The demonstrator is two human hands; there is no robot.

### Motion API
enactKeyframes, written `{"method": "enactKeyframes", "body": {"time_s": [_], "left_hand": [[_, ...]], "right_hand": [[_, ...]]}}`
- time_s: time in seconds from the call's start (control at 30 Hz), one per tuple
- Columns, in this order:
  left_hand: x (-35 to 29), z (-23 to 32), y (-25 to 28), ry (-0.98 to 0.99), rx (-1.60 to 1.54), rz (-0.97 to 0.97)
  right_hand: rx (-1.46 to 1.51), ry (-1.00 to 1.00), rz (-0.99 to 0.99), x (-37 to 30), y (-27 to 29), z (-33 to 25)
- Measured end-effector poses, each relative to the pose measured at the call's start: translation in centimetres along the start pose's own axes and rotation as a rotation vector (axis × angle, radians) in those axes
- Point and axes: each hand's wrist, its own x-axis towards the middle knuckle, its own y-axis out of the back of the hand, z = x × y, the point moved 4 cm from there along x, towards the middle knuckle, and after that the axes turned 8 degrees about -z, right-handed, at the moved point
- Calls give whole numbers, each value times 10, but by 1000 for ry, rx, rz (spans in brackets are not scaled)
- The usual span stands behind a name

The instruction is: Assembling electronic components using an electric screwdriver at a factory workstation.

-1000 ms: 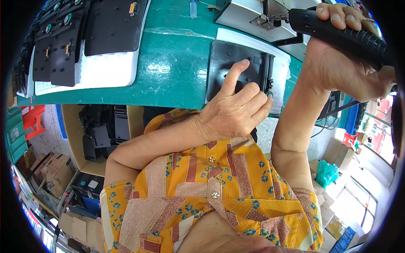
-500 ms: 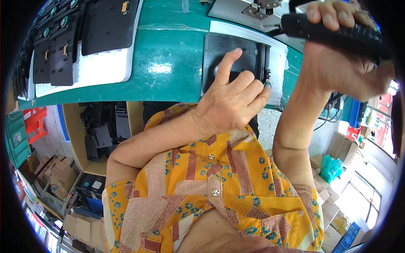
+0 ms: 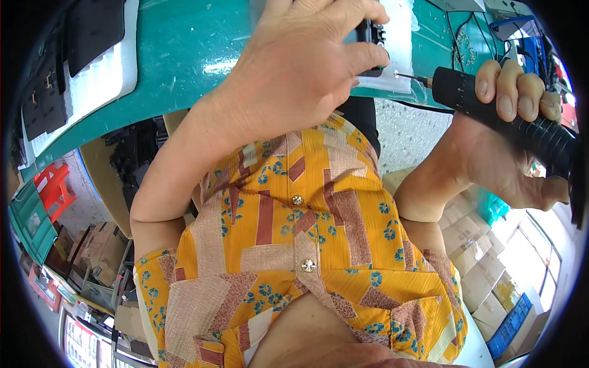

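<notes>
My right hand [image 3: 509,110] is closed around a black electric screwdriver [image 3: 460,89] at the right. Its thin bit points left, with a small bright end I cannot make out clearly. That tip is over the white foam sheet [image 3: 400,52], apart from the black plastic panel [image 3: 370,37] lying there. My left hand [image 3: 307,64] bends over this panel, thumb and forefinger on either side of its ridged right end. The hand hides most of the panel, and the other fingertips run out of the top of the picture.
More black panels [image 3: 92,34] lie on white foam [image 3: 116,76] at the left of the green table [image 3: 184,43]. A carton [image 3: 104,178] with black parts stands below the table edge. Cables and a small metal chain [image 3: 466,49] lie at the far right.
The screwdriver has come down and left toward the panel. My left hand has moved up onto the panel's right end, its forefinger no longer pointing up. The view has shifted too.
</notes>
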Motion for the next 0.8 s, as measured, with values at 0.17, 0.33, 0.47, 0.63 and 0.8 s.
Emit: {"method": "enactKeyframes", "body": {"time_s": [0.17, 0.33, 0.47, 0.63, 0.8], "left_hand": [[-5, 1, -2, 30, 2, 35], [-7, 3, -2, 26, 22, 23], [-8, 1, -3, 25, 15, 43], [-8, 0, -3, 20, -7, 56], [-8, -1, -5, 9, -5, 69]], "right_hand": [[53, 5, -2, -4, -5, 2], [100, -19, -22, -3, -3, 6], [101, -58, -42, -1, 1, 7], [102, -97, -62, 1, 7, 4], [66, -104, -127, 4, 0, 6]]}}
